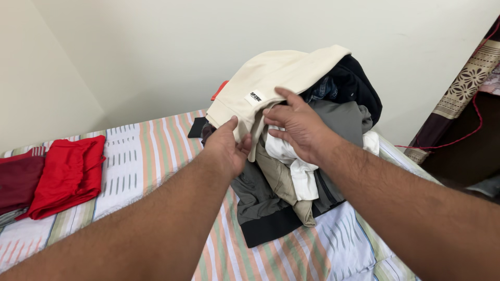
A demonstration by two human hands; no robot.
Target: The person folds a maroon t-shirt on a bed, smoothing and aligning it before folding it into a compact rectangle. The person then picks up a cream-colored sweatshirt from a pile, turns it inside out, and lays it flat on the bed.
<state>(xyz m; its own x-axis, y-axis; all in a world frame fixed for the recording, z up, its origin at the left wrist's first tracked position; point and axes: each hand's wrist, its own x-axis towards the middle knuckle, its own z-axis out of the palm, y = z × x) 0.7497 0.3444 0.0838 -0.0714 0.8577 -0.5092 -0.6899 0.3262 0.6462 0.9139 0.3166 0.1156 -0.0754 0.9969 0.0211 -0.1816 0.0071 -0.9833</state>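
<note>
A cream garment (271, 78) with a small white label lies on top of a pile of clothes (291, 177) on the bed. My left hand (226, 148) pinches the cream garment's lower edge between thumb and fingers. My right hand (294, 125) grips the same edge just to the right, fingers curled around the fabric. Under it are a white cloth (291, 161), grey (344, 119), khaki and black pieces.
The bed has a striped sheet (146, 151) in orange, green and white. A folded red garment (67, 174) and a dark red one (18, 179) lie at the left. A patterned curtain (463, 88) and a red cord (458, 138) are at the right, by the wall.
</note>
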